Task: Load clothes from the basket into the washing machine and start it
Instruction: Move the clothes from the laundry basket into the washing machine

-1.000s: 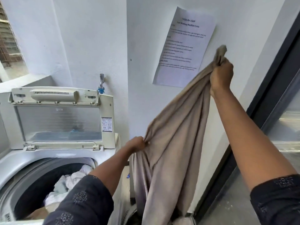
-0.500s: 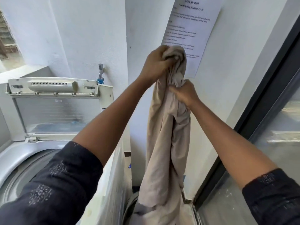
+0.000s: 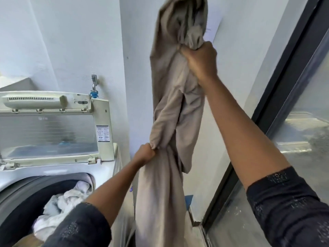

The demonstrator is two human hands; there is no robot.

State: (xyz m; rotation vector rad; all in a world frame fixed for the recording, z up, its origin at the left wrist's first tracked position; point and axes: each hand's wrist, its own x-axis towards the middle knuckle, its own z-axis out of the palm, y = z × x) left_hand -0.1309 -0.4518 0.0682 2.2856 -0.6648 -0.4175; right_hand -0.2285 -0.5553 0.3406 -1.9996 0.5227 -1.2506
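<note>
The right hand [image 3: 200, 60] is raised high, fist closed on a bunched fold of the beige cloth [image 3: 170, 122]. The left hand [image 3: 145, 154], lower, grips the cloth's middle. The cloth hangs below both hands. Left of the left hand, the washing machine [image 3: 58, 172] stands open, holding white laundry [image 3: 62, 205].

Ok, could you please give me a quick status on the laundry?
Right hand high, left hand low, both gripping beige cloth. Cloth beside washer, not in. Lid up, whites in drum.

Right hand [image 3: 200, 62] raised, left hand [image 3: 145, 154] lower, both fisted
</note>
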